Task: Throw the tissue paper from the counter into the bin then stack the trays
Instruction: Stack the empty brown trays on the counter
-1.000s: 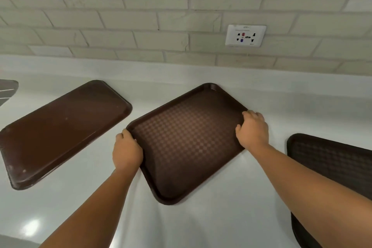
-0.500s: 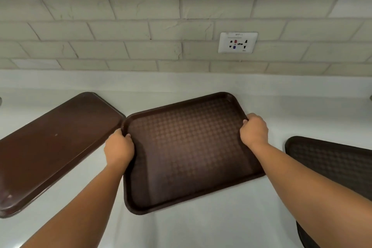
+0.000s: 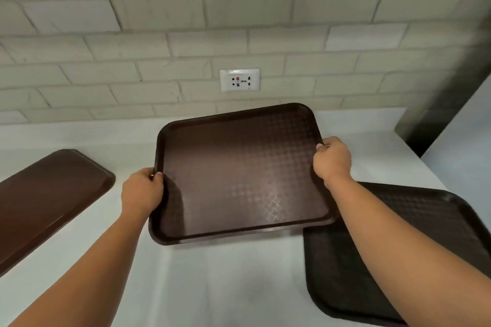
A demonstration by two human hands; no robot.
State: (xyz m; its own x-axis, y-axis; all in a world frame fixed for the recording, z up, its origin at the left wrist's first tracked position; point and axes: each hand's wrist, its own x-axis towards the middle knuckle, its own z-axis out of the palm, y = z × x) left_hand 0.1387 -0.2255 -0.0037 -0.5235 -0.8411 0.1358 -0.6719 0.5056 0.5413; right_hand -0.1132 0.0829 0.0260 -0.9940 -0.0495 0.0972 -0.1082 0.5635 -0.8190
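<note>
The pale counter [image 3: 239,287] runs under a tiled wall and carries three brown trays; the held tray [image 3: 239,175] is in the middle, lifted off the surface with its far edge tipped up. Its long axis runs left to right across the body. The dark tray [image 3: 438,233] lies flat to the right and nearer, turned askew to the held one, and the held tray's near right corner already overhangs it (so the stack most likely builds there); the right arm is the closer one. The smooth tray [image 3: 47,199] sits well apart to the left. The left hand [image 3: 140,191] grips the held tray's left rim, thumb on top, and the right hand [image 3: 332,160] clasps the right rim; the fingers beneath are hidden. The right forearm and the frame edge cut off much of the dark tray; the smooth tray runs out of frame too. Neither tissue nor bin shows.
</note>
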